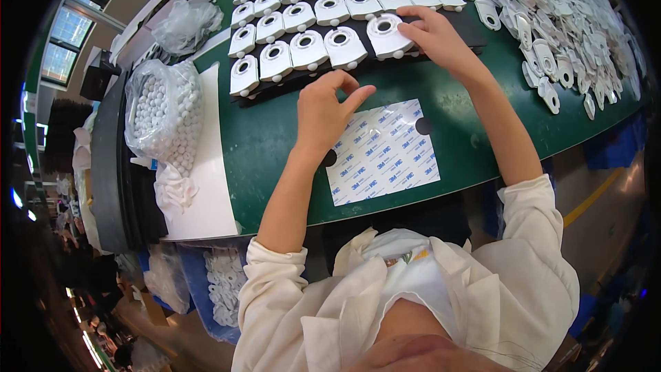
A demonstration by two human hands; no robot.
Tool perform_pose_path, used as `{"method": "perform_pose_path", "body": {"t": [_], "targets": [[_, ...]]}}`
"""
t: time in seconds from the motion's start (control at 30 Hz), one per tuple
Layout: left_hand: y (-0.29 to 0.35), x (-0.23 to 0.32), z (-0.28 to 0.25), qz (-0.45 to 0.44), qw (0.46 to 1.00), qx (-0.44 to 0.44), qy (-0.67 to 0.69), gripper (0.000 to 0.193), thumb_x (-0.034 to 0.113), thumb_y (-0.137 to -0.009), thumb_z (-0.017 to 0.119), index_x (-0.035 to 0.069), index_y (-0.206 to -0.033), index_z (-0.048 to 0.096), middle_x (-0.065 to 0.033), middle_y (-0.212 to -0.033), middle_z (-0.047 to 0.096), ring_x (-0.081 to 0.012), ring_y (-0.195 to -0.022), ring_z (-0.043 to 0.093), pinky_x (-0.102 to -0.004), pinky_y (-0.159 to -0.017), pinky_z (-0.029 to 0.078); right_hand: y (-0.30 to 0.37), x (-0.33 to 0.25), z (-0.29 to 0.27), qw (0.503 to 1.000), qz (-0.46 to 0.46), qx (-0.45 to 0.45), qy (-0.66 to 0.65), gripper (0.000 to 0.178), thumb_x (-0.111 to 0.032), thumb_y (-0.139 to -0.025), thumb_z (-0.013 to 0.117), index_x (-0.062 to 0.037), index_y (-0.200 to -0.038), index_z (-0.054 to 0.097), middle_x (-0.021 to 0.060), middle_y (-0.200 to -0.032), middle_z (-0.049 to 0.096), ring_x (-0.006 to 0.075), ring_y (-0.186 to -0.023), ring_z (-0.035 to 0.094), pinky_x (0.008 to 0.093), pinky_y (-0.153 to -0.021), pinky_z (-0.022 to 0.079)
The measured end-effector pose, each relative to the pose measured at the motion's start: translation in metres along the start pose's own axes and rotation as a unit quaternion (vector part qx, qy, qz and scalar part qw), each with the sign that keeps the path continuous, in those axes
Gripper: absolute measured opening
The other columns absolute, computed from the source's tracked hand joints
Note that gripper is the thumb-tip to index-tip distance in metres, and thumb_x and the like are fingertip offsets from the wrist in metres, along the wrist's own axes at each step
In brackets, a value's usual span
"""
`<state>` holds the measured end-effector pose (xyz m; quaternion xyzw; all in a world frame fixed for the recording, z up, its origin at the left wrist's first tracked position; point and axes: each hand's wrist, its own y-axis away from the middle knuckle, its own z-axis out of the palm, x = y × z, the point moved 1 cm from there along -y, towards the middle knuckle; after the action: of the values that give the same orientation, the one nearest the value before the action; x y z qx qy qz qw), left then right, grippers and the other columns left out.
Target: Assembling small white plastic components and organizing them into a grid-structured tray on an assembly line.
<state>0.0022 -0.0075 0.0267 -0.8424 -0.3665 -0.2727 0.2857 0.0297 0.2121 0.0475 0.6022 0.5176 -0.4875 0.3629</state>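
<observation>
Rows of white plastic parts [310, 48], each with a round hole and a small white ball at its lower edge, stand on black foam strips [292, 86] on the green table. At the right end of the front row, my right hand [441, 38] has its thumb and forefinger closed at the right edge of a white plastic part [387, 36]. My left hand [327, 107] hovers just in front of the same row, thumb apart from its curled fingers, holding nothing. Below it lies a white adhesive sheet [384, 155] with blue print, a black disc [423, 126] at its right edge.
A large heap of loose white parts [558, 21] covers the table's right side. On the left, a clear bag of white balls [165, 107] sits on a white board [213, 186], beside a crumpled white cloth [175, 189]. Blue bins [206, 282] stand below the table edge.
</observation>
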Motion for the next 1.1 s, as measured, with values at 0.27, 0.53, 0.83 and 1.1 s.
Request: {"method": "perform_pose_path", "body": {"t": [0.27,0.53,0.83,1.1], "targets": [[-0.003,-0.001,0.003,0.004,0.996,0.067,0.052,0.024,0.012,-0.079,0.062,0.005,-0.102,0.060,-0.0108,-0.103,0.060,-0.0239,-0.065,0.057,-0.0305,-0.063,0.045,-0.035,0.043,0.005,0.981,-0.088,0.090,0.148,0.035,-0.021,-0.079,0.059,-0.0004,-0.107,0.058,0.0087,-0.084,0.063,0.0125,-0.066,0.059,0.0253,-0.058,0.046],[-0.001,0.000,0.005,-0.050,0.996,0.032,0.067,0.021,0.010,-0.078,0.062,0.004,-0.098,0.061,-0.0076,-0.080,0.060,-0.0132,-0.060,0.053,-0.0261,-0.057,0.042,-0.033,0.051,-0.050,0.925,-0.160,0.263,0.222,0.024,-0.019,-0.082,0.059,-0.0037,-0.100,0.063,0.0069,-0.084,0.065,0.0132,-0.064,0.059,0.0258,-0.060,0.047],[-0.001,-0.002,0.008,-0.247,0.840,-0.140,0.461,0.026,0.007,-0.079,0.059,0.000,-0.103,0.055,-0.0038,-0.083,0.057,-0.0054,-0.060,0.046,-0.0152,-0.045,0.031,0.012,0.119,-0.154,0.767,-0.077,0.284,0.570,0.025,-0.011,-0.079,0.058,-0.0043,-0.103,0.059,0.0152,-0.096,0.062,0.0347,-0.094,0.055,0.0411,-0.081,0.043],[0.000,-0.006,0.007,-0.306,0.718,-0.114,0.615,0.034,-0.004,-0.078,0.048,0.000,-0.111,0.044,-0.0167,-0.102,0.051,-0.0104,-0.070,0.047,-0.0143,-0.043,0.030,0.093,0.052,-0.100,0.830,0.091,0.256,0.488,0.027,-0.013,-0.079,0.061,-0.0040,-0.105,0.059,0.0140,-0.084,0.063,0.0265,-0.073,0.059,0.0331,-0.066,0.046]]}}
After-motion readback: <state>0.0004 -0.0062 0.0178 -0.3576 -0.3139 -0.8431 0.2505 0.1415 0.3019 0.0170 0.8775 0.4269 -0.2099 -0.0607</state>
